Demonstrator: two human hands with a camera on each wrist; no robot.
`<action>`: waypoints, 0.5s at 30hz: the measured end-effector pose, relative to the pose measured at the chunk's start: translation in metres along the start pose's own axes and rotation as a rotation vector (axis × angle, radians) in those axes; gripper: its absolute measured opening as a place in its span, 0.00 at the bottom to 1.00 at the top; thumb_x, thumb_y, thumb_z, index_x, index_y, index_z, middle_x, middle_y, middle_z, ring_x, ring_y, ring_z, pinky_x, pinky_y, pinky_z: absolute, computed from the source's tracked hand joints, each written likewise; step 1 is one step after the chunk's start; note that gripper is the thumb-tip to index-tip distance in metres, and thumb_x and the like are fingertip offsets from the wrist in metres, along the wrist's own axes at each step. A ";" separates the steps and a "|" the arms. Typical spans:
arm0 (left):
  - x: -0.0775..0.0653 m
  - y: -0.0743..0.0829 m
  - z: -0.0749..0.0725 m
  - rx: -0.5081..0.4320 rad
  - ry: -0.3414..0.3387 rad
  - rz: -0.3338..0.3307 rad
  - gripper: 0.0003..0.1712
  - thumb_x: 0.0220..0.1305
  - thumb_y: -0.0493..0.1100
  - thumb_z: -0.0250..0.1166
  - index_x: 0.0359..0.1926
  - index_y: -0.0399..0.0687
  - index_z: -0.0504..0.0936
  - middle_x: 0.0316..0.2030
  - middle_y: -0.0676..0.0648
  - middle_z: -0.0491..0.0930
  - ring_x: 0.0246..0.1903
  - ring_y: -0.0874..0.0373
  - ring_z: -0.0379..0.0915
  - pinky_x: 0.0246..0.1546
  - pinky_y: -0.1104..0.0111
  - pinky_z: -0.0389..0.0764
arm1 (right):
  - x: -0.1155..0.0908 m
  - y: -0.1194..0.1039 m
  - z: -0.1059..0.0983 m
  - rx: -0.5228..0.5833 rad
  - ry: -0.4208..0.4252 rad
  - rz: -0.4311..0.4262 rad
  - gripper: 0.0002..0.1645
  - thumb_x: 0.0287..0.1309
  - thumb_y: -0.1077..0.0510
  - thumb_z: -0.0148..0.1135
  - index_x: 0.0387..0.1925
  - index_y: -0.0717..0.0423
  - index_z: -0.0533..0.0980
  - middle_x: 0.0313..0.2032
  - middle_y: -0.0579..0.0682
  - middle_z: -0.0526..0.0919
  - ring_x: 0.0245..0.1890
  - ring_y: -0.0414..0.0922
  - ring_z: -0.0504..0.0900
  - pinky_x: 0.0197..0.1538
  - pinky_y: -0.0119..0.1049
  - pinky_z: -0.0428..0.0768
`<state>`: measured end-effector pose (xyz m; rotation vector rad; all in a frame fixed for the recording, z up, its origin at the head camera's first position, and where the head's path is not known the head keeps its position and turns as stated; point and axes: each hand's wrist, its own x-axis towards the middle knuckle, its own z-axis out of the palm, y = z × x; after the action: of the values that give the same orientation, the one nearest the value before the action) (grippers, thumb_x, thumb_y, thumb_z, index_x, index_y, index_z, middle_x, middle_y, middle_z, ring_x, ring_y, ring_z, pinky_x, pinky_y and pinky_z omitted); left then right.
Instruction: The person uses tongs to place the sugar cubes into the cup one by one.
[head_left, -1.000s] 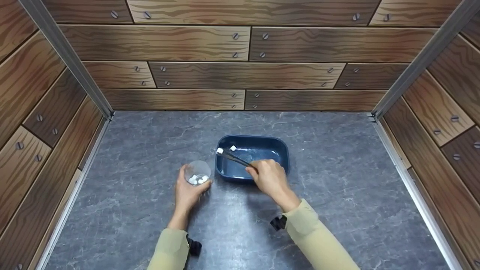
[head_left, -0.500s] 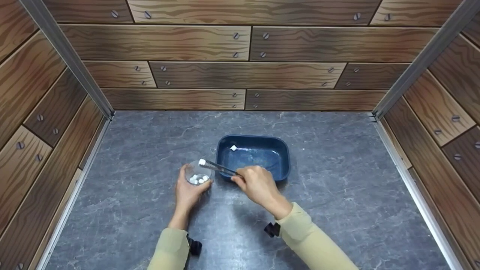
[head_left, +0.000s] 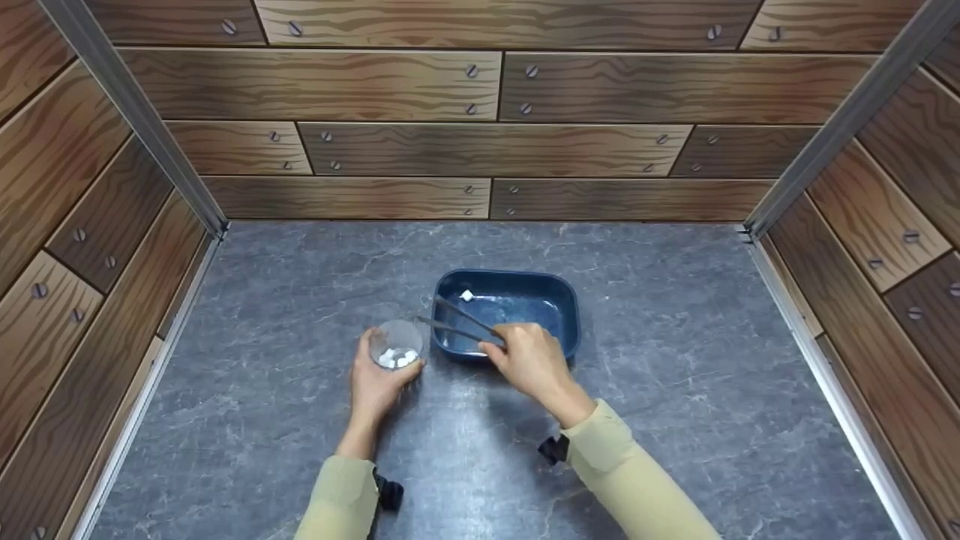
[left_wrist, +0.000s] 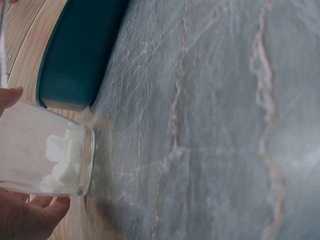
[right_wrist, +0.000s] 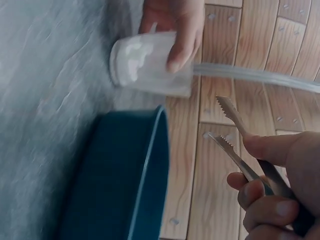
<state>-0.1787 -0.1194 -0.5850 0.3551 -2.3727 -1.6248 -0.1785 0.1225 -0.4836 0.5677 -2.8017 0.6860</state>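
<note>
My left hand (head_left: 375, 386) grips a clear glass (head_left: 397, 334) that stands on the table, thumb on one side and fingers on the other. Several white cubes (left_wrist: 65, 155) lie at its bottom. Just to the right sits a dark blue rectangular tub (head_left: 517, 274), with one white cube (head_left: 466, 295) near its far left corner. In my right hand (head_left: 532, 360) I hold metal tongs (right_wrist: 231, 111) with toothed tips. Their arms are spread, nothing sits between them, and the tips hover over the tub's left rim beside the glass.
Wood-patterned panels (head_left: 397, 150) enclose the grey marbled tabletop (head_left: 675, 337) at the back and both sides. Metal rails (head_left: 810, 330) run along the side edges.
The tongs carried a white cube from over the tub's left edge to above the glass. Now they are spread without the cube and have shifted back right. The left hand has stayed put.
</note>
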 end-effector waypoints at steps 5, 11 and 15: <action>0.000 0.000 0.000 -0.008 -0.006 -0.003 0.57 0.36 0.46 0.83 0.68 0.38 0.65 0.60 0.32 0.72 0.59 0.38 0.69 0.59 0.51 0.70 | 0.002 0.014 0.005 -0.036 -0.022 0.079 0.13 0.60 0.50 0.69 0.37 0.57 0.85 0.25 0.49 0.83 0.16 0.38 0.74 0.17 0.34 0.72; 0.000 -0.001 0.000 -0.017 -0.002 0.008 0.57 0.35 0.46 0.83 0.67 0.37 0.65 0.60 0.33 0.72 0.58 0.39 0.69 0.59 0.51 0.71 | 0.006 0.028 0.011 -0.067 -0.046 0.157 0.18 0.61 0.49 0.68 0.43 0.59 0.85 0.30 0.53 0.86 0.16 0.39 0.75 0.18 0.37 0.74; 0.001 -0.001 0.001 -0.019 0.004 0.016 0.57 0.34 0.45 0.84 0.67 0.37 0.66 0.59 0.32 0.73 0.58 0.38 0.70 0.58 0.51 0.71 | 0.009 0.036 0.014 -0.100 -0.043 0.182 0.18 0.60 0.49 0.69 0.42 0.59 0.85 0.30 0.54 0.86 0.18 0.43 0.77 0.20 0.41 0.76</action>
<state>-0.1799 -0.1190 -0.5863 0.3344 -2.3491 -1.6367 -0.2027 0.1425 -0.5083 0.3162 -2.9338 0.5677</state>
